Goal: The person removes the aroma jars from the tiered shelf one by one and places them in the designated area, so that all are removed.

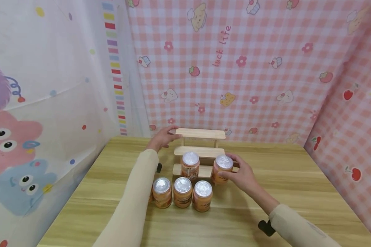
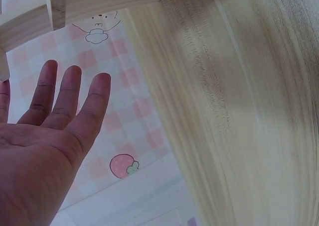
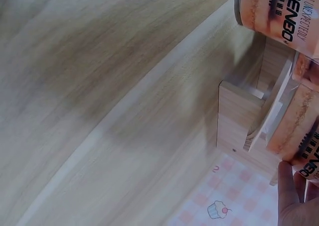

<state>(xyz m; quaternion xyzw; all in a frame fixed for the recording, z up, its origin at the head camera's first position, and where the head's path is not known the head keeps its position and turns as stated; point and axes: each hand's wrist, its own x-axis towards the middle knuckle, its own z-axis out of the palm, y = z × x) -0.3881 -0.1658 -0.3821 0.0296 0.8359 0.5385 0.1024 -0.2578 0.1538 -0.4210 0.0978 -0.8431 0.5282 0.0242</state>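
Note:
A three-tier wooden stand [image 1: 201,133] is at the far side of the table. My left hand [image 1: 163,137] pinches the left end of its top board between thumb and index finger. In the left wrist view, the other fingers [image 2: 94,104] extend straight beside the wood. With fingers behind and thumb in front, my right hand [image 1: 242,175] grips an orange-labelled can [image 1: 222,168] with a silver lid, at the right end of the lowest board. A matching can [image 1: 190,166] stands upright toward that board's left. The right wrist view shows fingertips [image 3: 286,186] against the held can [image 3: 294,131].
Several matching cans line up in front of the stand, among them a left one [image 1: 162,193], a middle one [image 1: 182,193] and a right one [image 1: 202,197]. My left sleeve partly hides another. Printed cloth [image 1: 235,79] hangs behind the wooden table [image 1: 281,178].

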